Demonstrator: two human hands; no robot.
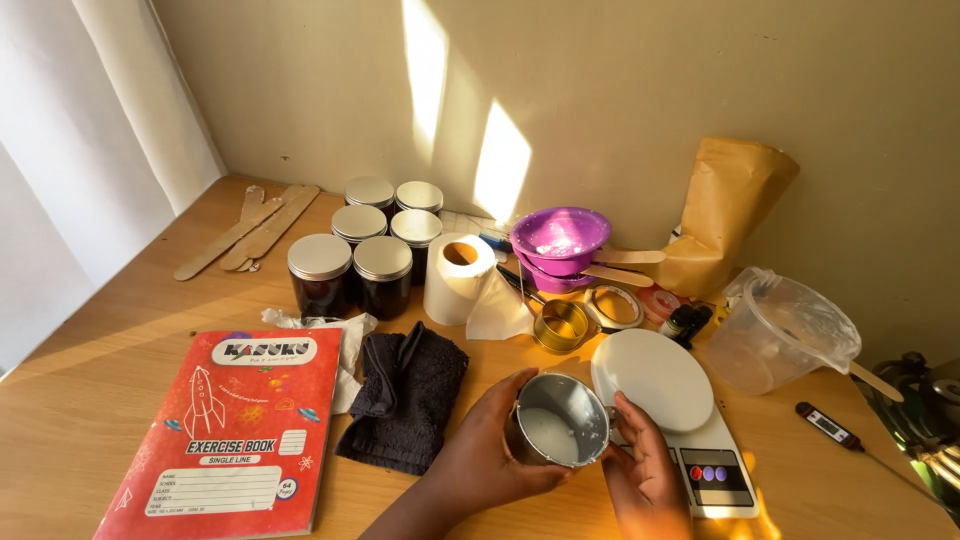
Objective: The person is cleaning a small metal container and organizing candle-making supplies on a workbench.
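1. The left hand cups a small metal pot from its left side, fingers curled round the wall; the pot stands on the wooden table, a little white residue inside.
2. The right hand grips the pot's right side (fingertips on the rim), just beside a white kitchen scale.
3. Left of the hands lie a dark cloth and a red exercise book.
4. Farther back stand dark lidded jars, a paper roll and purple bowls.
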